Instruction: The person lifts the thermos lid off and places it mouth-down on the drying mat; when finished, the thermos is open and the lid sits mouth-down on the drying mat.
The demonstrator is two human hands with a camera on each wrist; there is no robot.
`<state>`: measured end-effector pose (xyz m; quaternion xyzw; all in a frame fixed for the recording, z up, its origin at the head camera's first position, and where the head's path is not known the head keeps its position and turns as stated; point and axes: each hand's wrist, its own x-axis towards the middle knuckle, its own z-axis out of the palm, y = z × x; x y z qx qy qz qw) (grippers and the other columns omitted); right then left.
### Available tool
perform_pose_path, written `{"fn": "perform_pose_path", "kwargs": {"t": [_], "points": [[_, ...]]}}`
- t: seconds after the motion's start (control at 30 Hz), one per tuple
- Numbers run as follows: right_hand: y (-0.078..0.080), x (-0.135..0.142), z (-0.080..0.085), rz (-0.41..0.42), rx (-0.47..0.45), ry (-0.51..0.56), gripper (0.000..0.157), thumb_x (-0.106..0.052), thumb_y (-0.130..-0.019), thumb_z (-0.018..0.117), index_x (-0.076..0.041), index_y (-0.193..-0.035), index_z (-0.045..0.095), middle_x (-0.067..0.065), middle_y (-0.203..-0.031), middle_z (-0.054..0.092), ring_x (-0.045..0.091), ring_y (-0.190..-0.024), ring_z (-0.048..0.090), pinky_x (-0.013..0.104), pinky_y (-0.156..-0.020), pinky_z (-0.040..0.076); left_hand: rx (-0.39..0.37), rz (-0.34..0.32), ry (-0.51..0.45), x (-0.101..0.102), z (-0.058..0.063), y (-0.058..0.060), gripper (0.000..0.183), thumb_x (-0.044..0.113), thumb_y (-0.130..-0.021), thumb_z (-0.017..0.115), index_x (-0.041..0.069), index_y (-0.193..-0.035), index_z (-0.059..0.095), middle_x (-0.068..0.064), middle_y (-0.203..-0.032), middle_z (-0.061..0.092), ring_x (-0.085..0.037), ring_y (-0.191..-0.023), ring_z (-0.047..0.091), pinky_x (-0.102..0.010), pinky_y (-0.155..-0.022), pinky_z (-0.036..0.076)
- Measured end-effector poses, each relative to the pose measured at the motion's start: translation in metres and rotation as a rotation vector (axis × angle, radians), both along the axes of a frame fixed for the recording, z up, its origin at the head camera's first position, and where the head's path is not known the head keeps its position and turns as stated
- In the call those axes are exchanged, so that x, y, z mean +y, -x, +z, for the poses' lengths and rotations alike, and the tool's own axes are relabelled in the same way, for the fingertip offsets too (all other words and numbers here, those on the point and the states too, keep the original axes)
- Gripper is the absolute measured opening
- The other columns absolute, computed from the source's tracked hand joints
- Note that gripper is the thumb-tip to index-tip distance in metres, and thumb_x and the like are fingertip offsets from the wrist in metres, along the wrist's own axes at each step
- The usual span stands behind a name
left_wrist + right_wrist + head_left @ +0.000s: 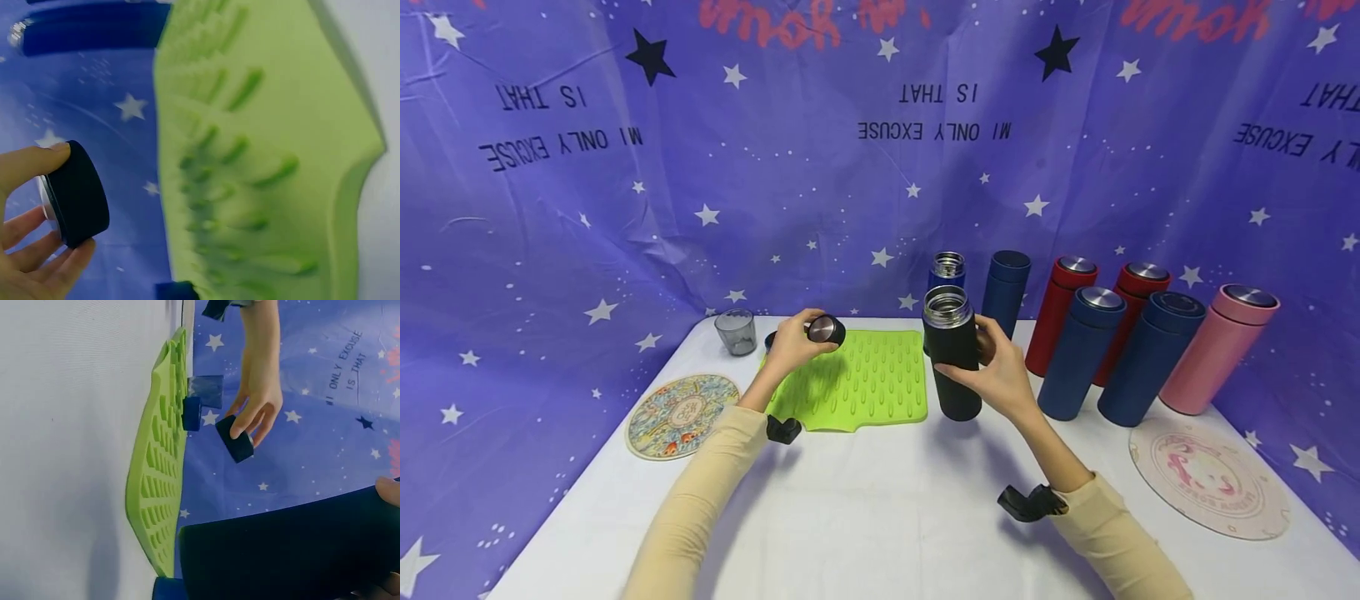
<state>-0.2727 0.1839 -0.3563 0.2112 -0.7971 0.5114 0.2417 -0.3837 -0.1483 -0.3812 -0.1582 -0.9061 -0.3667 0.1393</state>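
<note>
My left hand (799,343) pinches a black bottle lid (826,330) with a steel top, raised over the left part of a green ridged mat (880,392). In the left wrist view the thumb lies on one edge of the lid (80,195) and fingers on the other. My right hand (1003,375) grips a black vacuum flask (953,354) round its side. The flask is lidless, its threaded steel mouth uncovered, and it stands nearly upright at the mat's right edge. A blue lid (192,414) sits on the mat's far left, partly hidden by my left hand in the head view.
Behind the black flask stands a lidless blue flask (947,268). Several lidded flasks, such as a red one (1051,321) and a pink one (1217,354), stand to the right. A glass (737,333) and a patterned round mat (683,417) are at left, a pink round mat (1210,479) at right.
</note>
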Motion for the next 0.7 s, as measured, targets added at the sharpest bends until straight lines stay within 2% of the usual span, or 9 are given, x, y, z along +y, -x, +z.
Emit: {"fn": "perform_pose_path", "kwargs": {"t": [0.2, 0.33, 0.53, 0.7], "points": [[0.005, -0.002, -0.007, -0.013, -0.01, 0.046, 0.077, -0.017, -0.068, 0.089, -0.01, -0.133, 0.048, 0.011, -0.117, 0.067, 0.026, -0.101, 0.066, 0.043, -0.089, 0.053, -0.072, 0.106, 0.04, -0.004, -0.022, 0.02, 0.068, 0.021, -0.077, 0.082, 0.0, -0.135, 0.052, -0.022, -0.129, 0.056, -0.039, -0.115, 0.053, -0.051, -0.094, 0.046], [0.006, -0.001, -0.009, -0.034, -0.024, 0.057, 0.077, -0.018, -0.069, 0.089, -0.01, -0.133, 0.047, 0.012, -0.117, 0.067, 0.027, -0.101, 0.066, 0.043, -0.089, 0.054, -0.098, 0.141, 0.059, -0.006, -0.033, 0.029, 0.068, 0.019, -0.078, 0.081, -0.002, -0.135, 0.051, -0.024, -0.128, 0.055, -0.04, -0.114, 0.054, -0.052, -0.093, 0.046], [0.005, 0.0, -0.007, -0.051, -0.056, 0.076, 0.076, -0.015, -0.071, 0.088, -0.009, -0.134, 0.046, 0.014, -0.119, 0.065, 0.03, -0.103, 0.065, 0.045, -0.091, 0.052, -0.106, 0.164, 0.085, -0.005, -0.039, 0.037, 0.068, 0.02, -0.078, 0.081, -0.003, -0.135, 0.05, -0.026, -0.128, 0.054, -0.041, -0.115, 0.053, -0.051, -0.093, 0.047], [-0.004, -0.005, 0.008, -0.071, -0.073, 0.107, 0.072, -0.003, -0.074, 0.083, -0.001, -0.134, 0.044, 0.022, -0.12, 0.063, 0.036, -0.103, 0.064, 0.049, -0.091, 0.052, -0.118, 0.167, 0.106, -0.001, -0.04, 0.041, 0.068, 0.019, -0.078, 0.081, -0.003, -0.134, 0.05, -0.026, -0.125, 0.055, -0.041, -0.111, 0.055, -0.049, -0.091, 0.049]]}}
